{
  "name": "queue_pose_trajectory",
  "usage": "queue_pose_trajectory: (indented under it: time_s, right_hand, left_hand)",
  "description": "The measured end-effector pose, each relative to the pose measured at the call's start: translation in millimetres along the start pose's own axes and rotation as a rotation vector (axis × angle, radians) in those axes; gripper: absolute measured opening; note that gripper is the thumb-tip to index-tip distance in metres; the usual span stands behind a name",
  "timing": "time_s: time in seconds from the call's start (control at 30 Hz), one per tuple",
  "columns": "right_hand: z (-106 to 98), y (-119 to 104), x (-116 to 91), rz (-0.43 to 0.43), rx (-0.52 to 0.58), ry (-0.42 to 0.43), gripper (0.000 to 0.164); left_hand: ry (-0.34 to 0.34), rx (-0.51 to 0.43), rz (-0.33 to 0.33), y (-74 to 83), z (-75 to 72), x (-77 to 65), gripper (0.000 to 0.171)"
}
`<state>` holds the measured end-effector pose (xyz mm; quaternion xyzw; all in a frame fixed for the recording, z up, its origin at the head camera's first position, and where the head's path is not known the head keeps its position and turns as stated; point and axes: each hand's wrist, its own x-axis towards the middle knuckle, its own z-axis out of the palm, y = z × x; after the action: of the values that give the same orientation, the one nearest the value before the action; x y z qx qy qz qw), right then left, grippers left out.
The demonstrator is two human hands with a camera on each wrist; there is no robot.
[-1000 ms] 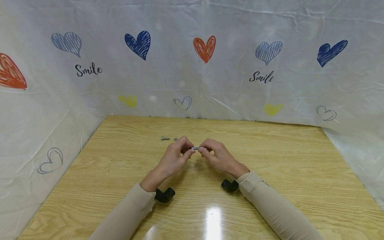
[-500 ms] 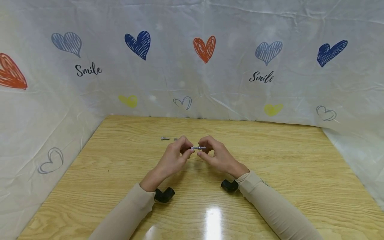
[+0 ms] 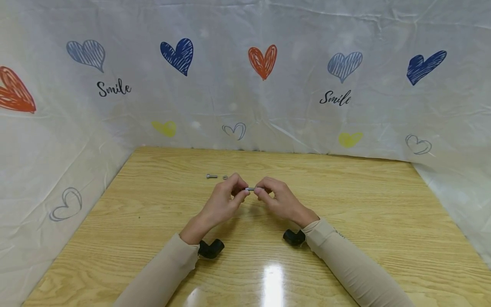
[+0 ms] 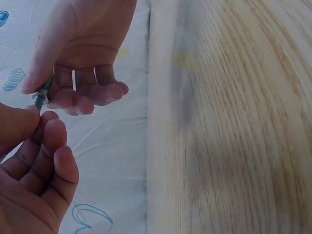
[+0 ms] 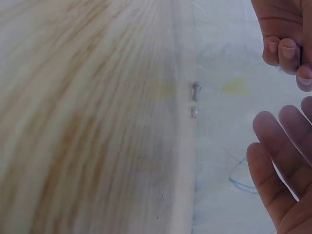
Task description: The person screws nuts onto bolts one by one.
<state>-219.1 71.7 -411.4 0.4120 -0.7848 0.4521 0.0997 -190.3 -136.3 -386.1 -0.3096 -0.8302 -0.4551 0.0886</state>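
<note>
A small metal bolt (image 3: 251,189) is held level between the two hands, above the table. My left hand (image 3: 221,204) pinches its head end between thumb and forefinger, hiding the head. On the other side my right hand (image 3: 283,204) has thumb and forefinger closed around the nut (image 4: 43,92) on the threaded shank, and the bolt's tip shows beyond them in the left wrist view. The right hand's other fingers (image 5: 273,183) are loosely spread. In the right wrist view, the bolt itself is out of sight.
Another bolt (image 3: 212,176) lies on the wooden table (image 3: 345,200) behind the left hand, with a loose nut (image 3: 225,177) beside it. A white cloth (image 3: 291,106) printed with hearts stands along the back and sides. Black wrist mounts (image 3: 211,248) sit under the sleeves.
Half a second ago the right thumb was lifted away, showing the nut on the shank. Now thumb and forefinger are back together over it. The left hand's hold is unchanged.
</note>
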Motion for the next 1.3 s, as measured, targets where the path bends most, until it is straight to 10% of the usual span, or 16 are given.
queue_pose_trajectory:
  time_s: [1.3]
  right_hand:
    - [0.7, -1.6, -0.2, 0.056, 0.054, 0.012, 0.023]
  left_hand:
    - [0.008, -0.018, -0.015, 1.0, 0.1, -0.6, 0.006]
